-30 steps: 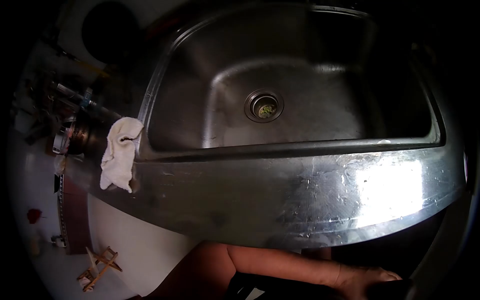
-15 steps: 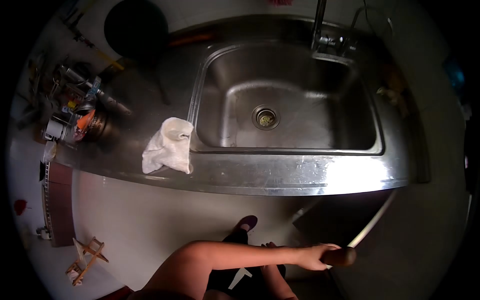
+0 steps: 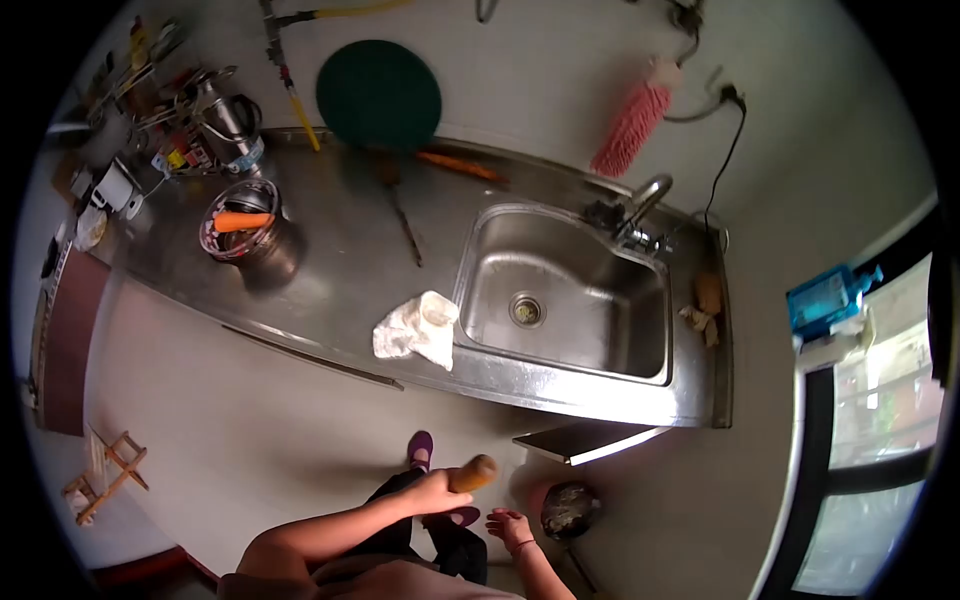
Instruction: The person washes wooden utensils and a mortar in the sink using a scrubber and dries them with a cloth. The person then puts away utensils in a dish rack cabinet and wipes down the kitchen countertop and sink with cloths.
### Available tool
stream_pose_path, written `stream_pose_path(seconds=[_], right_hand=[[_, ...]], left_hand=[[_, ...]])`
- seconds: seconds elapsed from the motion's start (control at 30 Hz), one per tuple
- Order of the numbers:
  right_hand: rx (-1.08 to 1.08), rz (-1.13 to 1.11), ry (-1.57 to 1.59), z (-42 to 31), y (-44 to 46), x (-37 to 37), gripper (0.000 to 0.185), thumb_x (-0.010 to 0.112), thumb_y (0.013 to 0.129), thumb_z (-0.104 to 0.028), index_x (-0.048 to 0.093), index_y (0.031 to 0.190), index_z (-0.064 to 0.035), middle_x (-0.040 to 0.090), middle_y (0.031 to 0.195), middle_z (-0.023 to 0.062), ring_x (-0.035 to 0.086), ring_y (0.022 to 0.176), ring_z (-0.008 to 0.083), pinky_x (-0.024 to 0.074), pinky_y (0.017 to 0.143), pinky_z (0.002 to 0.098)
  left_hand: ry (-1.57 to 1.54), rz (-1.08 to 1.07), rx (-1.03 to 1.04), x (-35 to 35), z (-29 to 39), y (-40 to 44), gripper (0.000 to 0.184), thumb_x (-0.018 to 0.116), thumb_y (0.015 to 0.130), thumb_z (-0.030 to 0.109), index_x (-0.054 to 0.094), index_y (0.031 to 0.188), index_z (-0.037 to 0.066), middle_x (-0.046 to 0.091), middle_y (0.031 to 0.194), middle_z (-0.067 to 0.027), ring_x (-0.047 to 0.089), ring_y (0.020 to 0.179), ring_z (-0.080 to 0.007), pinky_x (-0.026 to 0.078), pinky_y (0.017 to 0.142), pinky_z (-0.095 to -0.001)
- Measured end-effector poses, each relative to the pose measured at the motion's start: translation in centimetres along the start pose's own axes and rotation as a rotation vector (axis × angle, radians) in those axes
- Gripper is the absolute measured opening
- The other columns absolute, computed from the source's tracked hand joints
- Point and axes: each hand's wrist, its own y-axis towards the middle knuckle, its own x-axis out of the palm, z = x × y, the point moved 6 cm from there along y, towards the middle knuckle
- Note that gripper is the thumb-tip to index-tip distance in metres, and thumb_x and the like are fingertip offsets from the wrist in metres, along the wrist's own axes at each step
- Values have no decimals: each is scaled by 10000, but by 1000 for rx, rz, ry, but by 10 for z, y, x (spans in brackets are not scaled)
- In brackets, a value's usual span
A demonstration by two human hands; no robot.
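My left hand point(image 3: 435, 493) is closed round a thick brown wooden handle point(image 3: 474, 473), its rounded end pointing right. Whatever the handle belongs to is hidden by the hand. My right hand point(image 3: 510, 527) hangs at the lower middle, fingers apart and holding nothing. Both hands are in front of my body, below the steel counter. An open cabinet door point(image 3: 590, 440) juts out under the sink point(image 3: 565, 363), above and right of my hands. A crumpled white cloth point(image 3: 418, 330) lies on the counter at the sink's left edge.
On the counter's left stands a metal pot point(image 3: 268, 250) with an orange-handled item in it. A green round board point(image 3: 379, 96) leans on the wall. A dark round container point(image 3: 570, 509) sits on the floor right of my right hand. A small wooden stool point(image 3: 122, 462) stands lower left.
My left hand has drawn the wooden handle back from beside the open cabinet door, leftward and nearer my body. The view has shifted, and the window at right now shows.
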Motion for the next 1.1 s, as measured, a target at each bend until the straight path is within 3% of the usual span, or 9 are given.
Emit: stream_pose_path(seconds=[0.3, 0.43, 0.5, 0.57, 0.6, 0.7, 0.87, 0.97, 1.1], right_hand=[[-790, -323, -773, -205, -42, 220, 181, 562, 828, -109, 592, 947, 26, 632, 774, 76, 600, 652, 140, 490, 589, 264], [-1205, -122, -1159, -289, -53, 310, 203, 575, 807, -156, 602, 943, -8, 629, 794, 192, 632, 745, 317, 497, 661, 387], [-1296, -48, -1199, -321, -45, 347, 203, 619, 770, -155, 604, 935, -37, 631, 732, 159, 630, 677, 299, 497, 611, 371], [-1244, 11, -1212, -350, -18, 372, 235, 634, 743, -153, 586, 942, -38, 626, 790, 158, 618, 721, 330, 493, 645, 388], [-1290, 58, -1219, -365, -4, 383, 268, 636, 730, -146, 572, 970, -45, 610, 843, 165, 602, 772, 344, 488, 682, 399], [-1353, 247, -1305, -406, 19, 416, 389, 633, 705, -122, 519, 1070, -52, 554, 967, 182, 549, 908, 368, 464, 785, 427], [-1123, 362, -1493, -447, 75, 455, 320, 497, 783, -162, 511, 1085, -55, 567, 1049, 206, 570, 962, 368, 473, 817, 422], [-857, 333, -1584, -454, 88, 470, 374, 575, 730, -171, 528, 1077, -41, 597, 1023, 226, 570, 958, 373, 468, 824, 410], [-978, -177, -1100, -443, 140, 479, 250, 585, 719, -188, 623, 819, 38, 630, 699, 139, 601, 650, 228, 479, 617, 325]], left_hand=[[-243, 461, 143, -134, -17, -42, 265, 670, 737, 224, 577, 814, -12, 585, 643, -83, 535, 602, -146, 448, 580, -326], [-355, 628, 162, -183, 6, -72, 217, 667, 759, 131, 617, 903, -23, 652, 773, -83, 613, 737, -124, 488, 677, -280], [-458, 637, 118, -191, -2, -85, 191, 666, 761, 93, 635, 917, -13, 661, 805, -70, 619, 768, -126, 491, 704, -270], [-476, 719, 147, -203, -7, -100, 158, 665, 764, 86, 645, 889, -10, 663, 817, -68, 617, 771, -127, 490, 704, -275], [-524, 735, 133, -205, -10, -106, 135, 640, 781, 73, 645, 887, -10, 627, 743, -37, 522, 522, -61, 403, 453, -215], [-637, 760, -10, -210, -23, -123, 128, 645, 782, 75, 649, 883, -5, 579, 651, -5, 425, 425, -35, 295, 372, -212], [-681, 770, -205, -223, -43, -130, 166, 643, 794, 116, 651, 900, -11, 626, 716, -34, 514, 507, -70, 386, 467, -217], [-717, 850, -150, -237, -43, -115, 142, 651, 790, 117, 653, 874, 3, 542, 583, 5, 453, 430, -57, 328, 412, -225], [-766, 874, -72, -264, -23, -80, 137, 628, 808, 105, 645, 889, -3, 622, 745, -55, 585, 649, -96, 440, 581, -229]])
